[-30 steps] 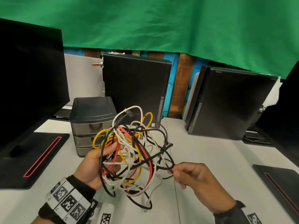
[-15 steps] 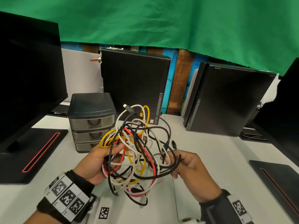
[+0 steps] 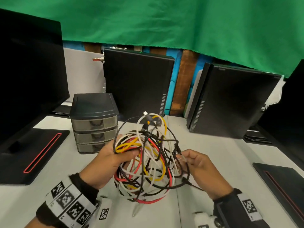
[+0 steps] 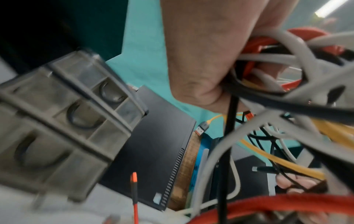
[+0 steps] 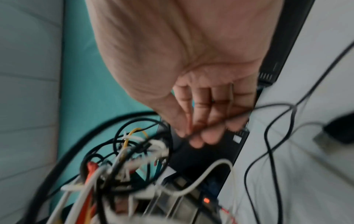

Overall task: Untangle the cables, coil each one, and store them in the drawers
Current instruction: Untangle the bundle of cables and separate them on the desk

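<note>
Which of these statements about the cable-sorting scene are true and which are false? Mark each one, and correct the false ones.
1. The left hand grips the tangled cable bundle. True.
2. The right hand lies flat on the table. False: it is raised at the bundle's right side, pinching a thin strand.
3. The drawer unit has three drawers, all closed. True.
4. All the cables are black. False: white, yellow, red and black ones are tangled together.
5. One cable is already coiled in an open drawer. False: no drawer is open, and the cables are all in the tangle.
</note>
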Tool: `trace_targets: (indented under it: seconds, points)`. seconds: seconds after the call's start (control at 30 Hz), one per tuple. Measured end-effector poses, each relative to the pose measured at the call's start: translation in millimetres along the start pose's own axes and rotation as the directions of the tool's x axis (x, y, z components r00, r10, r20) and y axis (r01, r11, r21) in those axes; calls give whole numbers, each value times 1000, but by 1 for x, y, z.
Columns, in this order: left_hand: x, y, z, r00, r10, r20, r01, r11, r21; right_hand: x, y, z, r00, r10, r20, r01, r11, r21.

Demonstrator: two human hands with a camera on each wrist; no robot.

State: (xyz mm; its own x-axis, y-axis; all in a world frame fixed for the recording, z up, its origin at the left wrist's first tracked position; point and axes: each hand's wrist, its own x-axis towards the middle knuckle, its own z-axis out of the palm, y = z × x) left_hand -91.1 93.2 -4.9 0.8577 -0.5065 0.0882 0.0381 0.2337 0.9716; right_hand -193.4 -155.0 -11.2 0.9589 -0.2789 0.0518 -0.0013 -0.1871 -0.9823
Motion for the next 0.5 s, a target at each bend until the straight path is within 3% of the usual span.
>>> trace_targets:
  seconds: [0.1, 0.2, 0.33, 0.43, 0.5]
  points:
    - [-6, 9, 10, 991, 127, 45, -134, 922, 364, 3, -3, -16, 986, -77, -145, 49, 981, -186]
    - [-15, 18, 20, 974, 185, 133, -228, 815, 533, -4, -39, -19, 900, -352, -256, 252, 901, -352]
    - [-27, 22, 31, 961, 188, 204, -277, 720, 637, -22, -99, -2, 803, -593, -54, 501, 722, -478]
    - [-30, 21, 34, 953, 189, 235, -300, 685, 664, -25, -114, 13, 845, -501, 188, 519, 679, -519]
    - [-31, 21, 35, 955, 180, 237, -295, 677, 675, -19, -113, 15, 858, -442, 262, 507, 643, -574]
